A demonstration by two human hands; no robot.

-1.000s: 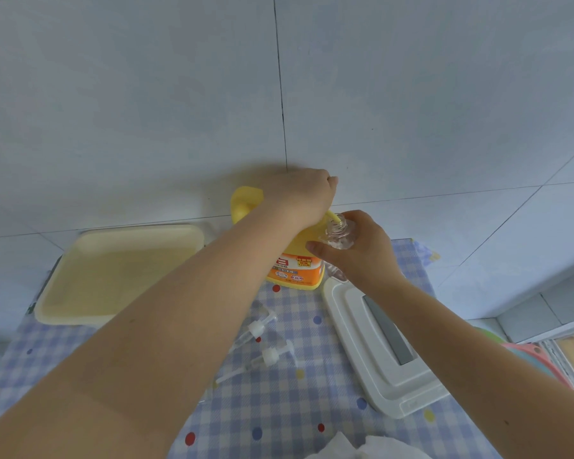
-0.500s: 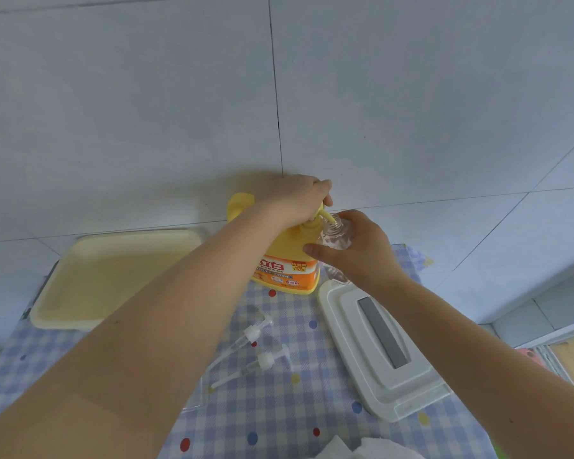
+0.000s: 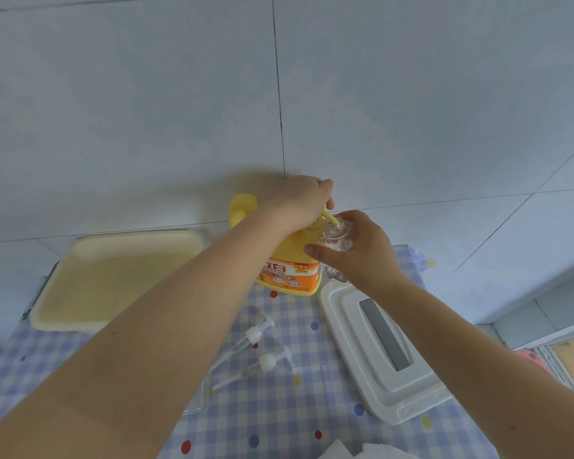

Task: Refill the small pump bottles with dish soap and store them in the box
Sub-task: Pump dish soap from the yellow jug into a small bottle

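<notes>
Gripping the small clear plastic bottle (image 3: 337,238) in our right hand (image 3: 362,250), fingers and thumb curled round its body, we hold its open threaded neck up against the nozzle of the big yellow dish soap jug (image 3: 287,263), which stands on the blue checked tablecloth (image 3: 279,409) by the tiled wall. Our left hand (image 3: 299,202) sits curled over the jug's yellow pump head (image 3: 327,218), pressing down on it. Judging from the narrow neck, soap could miss and run down the outside if the bottle drifts off the spout, and a slick bottle might then slip from our fingers; a hard press could also tip the jug. Both forearms reach forward, the left crossing above the right hand, its wrist bent downward. Two white pump tops (image 3: 262,349) with their tubes lie loose on the cloth, the white box lid (image 3: 378,346) to their right, and the cream tray (image 3: 113,279) lies well apart at left.
</notes>
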